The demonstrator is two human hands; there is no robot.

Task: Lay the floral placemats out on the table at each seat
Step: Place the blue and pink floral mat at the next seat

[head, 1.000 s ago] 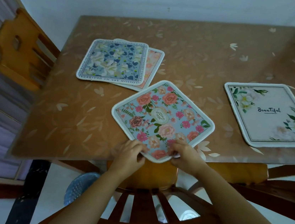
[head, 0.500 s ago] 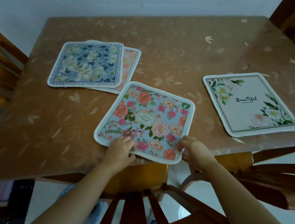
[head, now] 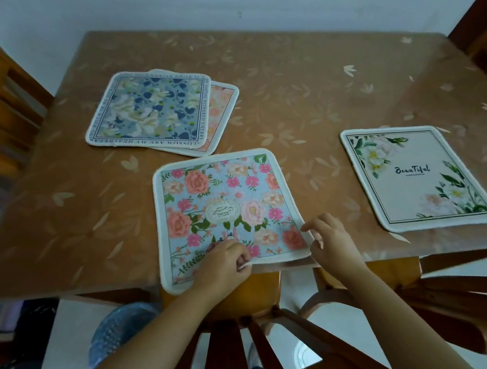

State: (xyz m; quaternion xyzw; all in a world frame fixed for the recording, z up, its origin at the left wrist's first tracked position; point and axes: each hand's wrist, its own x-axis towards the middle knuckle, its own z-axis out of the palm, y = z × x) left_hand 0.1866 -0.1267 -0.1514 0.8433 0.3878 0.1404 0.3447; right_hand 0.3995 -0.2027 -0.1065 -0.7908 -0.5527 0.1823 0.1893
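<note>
Two hands are pinching the pink-rose placemat (head: 227, 210) at its near edge: left hand (head: 223, 263) gripping mid-edge, right hand (head: 332, 241) gripping the corner. Mat is spreading away from both grips across the table (head: 279, 81), skewed to the table edge; right hand looks nearer for squaring it.

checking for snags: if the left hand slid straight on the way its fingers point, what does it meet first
The left hand points up and right along the pink-rose placemat, toward the right hand at the mat's near right corner. That hand likely comes first, though depth is unclear.
</note>
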